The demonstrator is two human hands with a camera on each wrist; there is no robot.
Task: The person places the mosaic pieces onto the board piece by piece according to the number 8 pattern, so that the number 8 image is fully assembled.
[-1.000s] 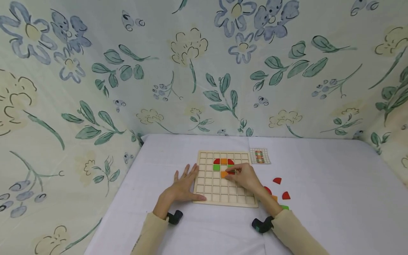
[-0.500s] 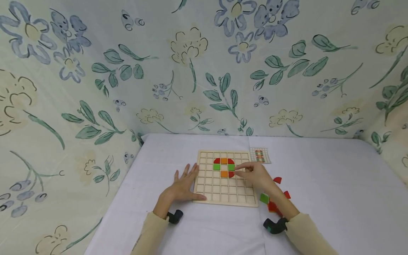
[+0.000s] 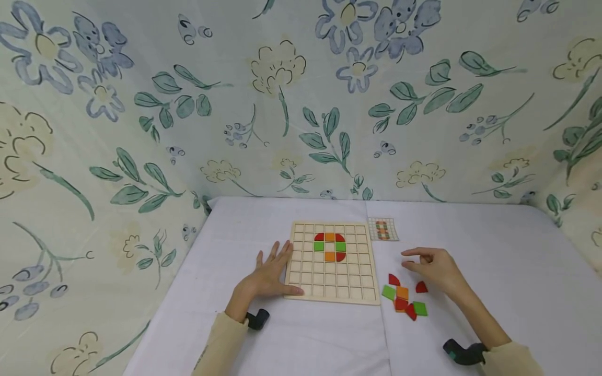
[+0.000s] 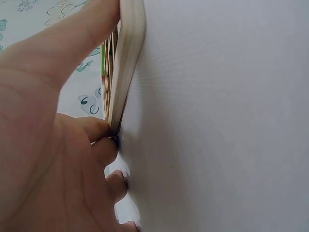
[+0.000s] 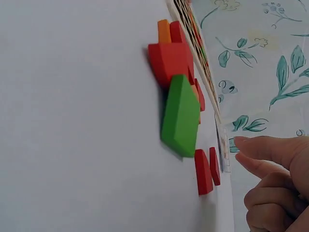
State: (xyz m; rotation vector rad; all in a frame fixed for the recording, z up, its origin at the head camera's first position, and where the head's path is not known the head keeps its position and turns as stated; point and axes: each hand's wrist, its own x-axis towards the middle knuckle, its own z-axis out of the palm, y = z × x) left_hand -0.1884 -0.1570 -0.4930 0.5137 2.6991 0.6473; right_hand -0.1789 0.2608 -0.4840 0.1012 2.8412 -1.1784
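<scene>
My left hand (image 3: 269,277) lies with spread fingers along the left side of a wooden grid board (image 3: 308,277); its thumb touches the near left corner. In the left wrist view, thumb and index finger meet the board's edge (image 4: 128,63). Coloured pieces sit in the grid: red quarter circles (image 3: 340,257), orange squares (image 3: 330,256) and green squares (image 3: 319,246), around one bare cell. Right of the board, my right hand (image 3: 437,267) hovers over the cloth. Its thumb and index finger stand apart with nothing between them, near a red quarter-circle piece (image 5: 214,166) in the right wrist view.
Loose pieces lie right of the board: green squares (image 3: 420,308), an orange square (image 3: 402,292) and several red quarter circles (image 3: 421,286), some overlapping. A small pattern card (image 3: 383,230) lies beyond them. Flowered cloth (image 3: 301,104) hangs behind the white-covered table (image 3: 254,219).
My right hand has left the grid and moved right, past the loose pieces. A red quarter circle is now uncovered below the right green square. The left hand has stayed put.
</scene>
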